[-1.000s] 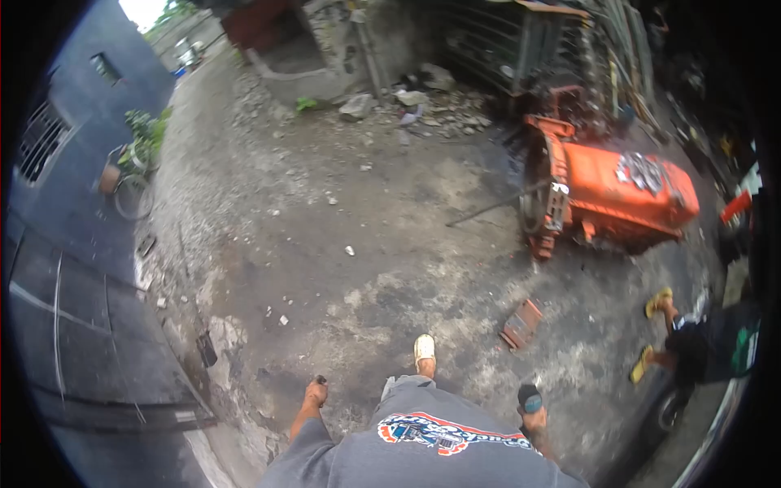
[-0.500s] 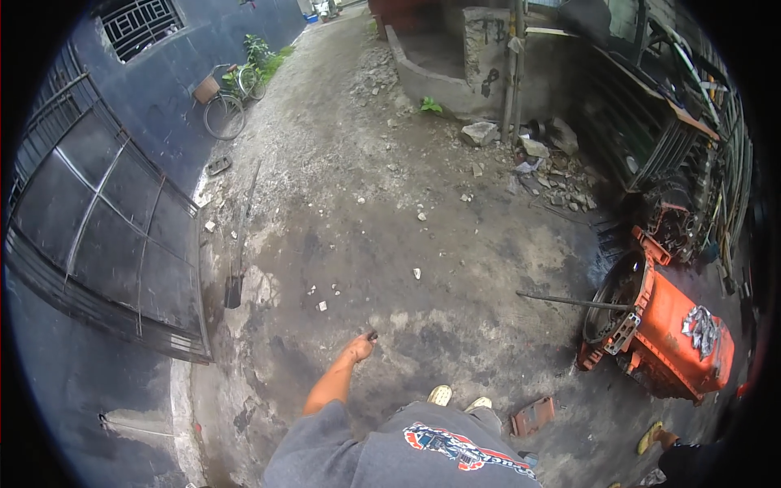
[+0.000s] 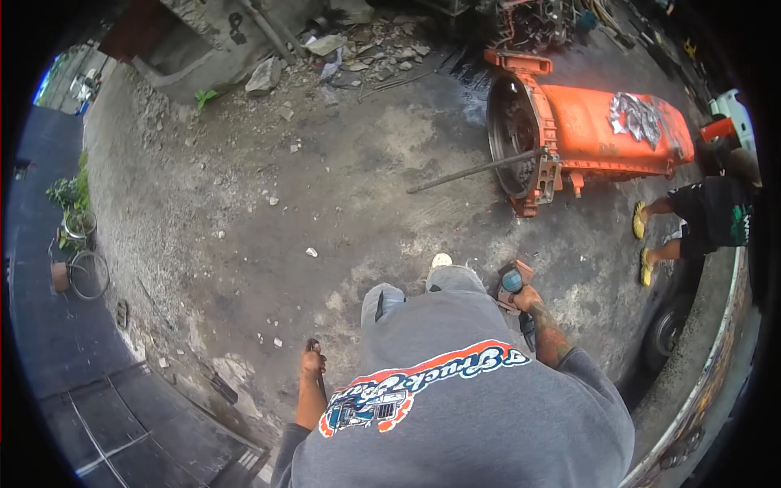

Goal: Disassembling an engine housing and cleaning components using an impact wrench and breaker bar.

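My right hand (image 3: pixel 529 299) is wrapped round the grip of a teal-and-black cordless power tool (image 3: pixel 511 281), held low at my right side. Just beyond the tool, partly covered by it, lies a flat reddish-brown metal piece (image 3: pixel 525 267) on the ground. On the other side of my body, my left hand (image 3: pixel 311 363) is closed round a small dark object (image 3: pixel 312 345). Only its end sticks out of the fist, so its kind cannot be made out. Ahead to the right rests a large orange gearbox housing (image 3: pixel 582 114), with a long metal bar (image 3: pixel 464 172) leaning out of its round opening.
A person in dark clothes (image 3: pixel 708 211) and yellow shoes is at the far right, near a tyre (image 3: pixel 667 329). Broken stones (image 3: pixel 264 76) lie by a low concrete wall. At left are a bicycle (image 3: pixel 88 275) and a dark metal gate (image 3: pixel 106 423). Crumpled foil-like material (image 3: pixel 636 118) covers part of the housing.
My view has swung to the right, bringing the orange housing ahead. My right hand with the power tool has come into sight. My left hand has drawn back toward my body, still closed.
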`<action>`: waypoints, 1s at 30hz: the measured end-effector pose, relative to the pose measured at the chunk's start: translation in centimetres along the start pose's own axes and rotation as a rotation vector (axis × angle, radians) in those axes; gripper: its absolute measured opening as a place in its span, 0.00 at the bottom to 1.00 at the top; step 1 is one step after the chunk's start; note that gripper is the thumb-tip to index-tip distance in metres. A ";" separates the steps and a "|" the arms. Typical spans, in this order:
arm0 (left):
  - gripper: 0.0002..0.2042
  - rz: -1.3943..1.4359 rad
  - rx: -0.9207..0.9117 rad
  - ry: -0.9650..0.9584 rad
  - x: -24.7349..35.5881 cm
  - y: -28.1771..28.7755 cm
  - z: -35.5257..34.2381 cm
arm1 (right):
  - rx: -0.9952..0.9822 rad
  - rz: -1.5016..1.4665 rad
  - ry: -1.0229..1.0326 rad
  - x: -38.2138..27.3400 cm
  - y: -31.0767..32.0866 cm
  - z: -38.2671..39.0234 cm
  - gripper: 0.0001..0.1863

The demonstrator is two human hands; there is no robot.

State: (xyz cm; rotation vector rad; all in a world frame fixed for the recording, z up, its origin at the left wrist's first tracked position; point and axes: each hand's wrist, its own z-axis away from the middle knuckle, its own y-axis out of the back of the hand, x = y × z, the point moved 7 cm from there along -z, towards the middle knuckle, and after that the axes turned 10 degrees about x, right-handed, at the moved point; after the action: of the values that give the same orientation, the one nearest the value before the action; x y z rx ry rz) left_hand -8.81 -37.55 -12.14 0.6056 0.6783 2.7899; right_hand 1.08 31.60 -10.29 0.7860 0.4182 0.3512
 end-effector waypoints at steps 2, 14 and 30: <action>0.22 -0.116 -0.010 -0.050 1.0 -1.1 -0.9 | 0.007 0.011 0.012 -2.7 0.7 -1.5 0.22; 0.18 -0.425 -0.126 -0.164 29.0 -3.6 -19.3 | 0.072 0.049 -0.161 -20.0 11.1 -12.9 0.34; 0.25 -0.527 0.036 -0.635 85.9 -17.6 -19.1 | 0.615 -0.023 -0.489 -17.7 36.6 -35.8 0.34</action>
State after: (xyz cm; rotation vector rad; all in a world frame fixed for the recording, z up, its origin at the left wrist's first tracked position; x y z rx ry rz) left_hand -92.16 -4.76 -6.81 1.0672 0.6258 1.9501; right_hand -36.98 69.24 -1.79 1.4243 0.0645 -0.0096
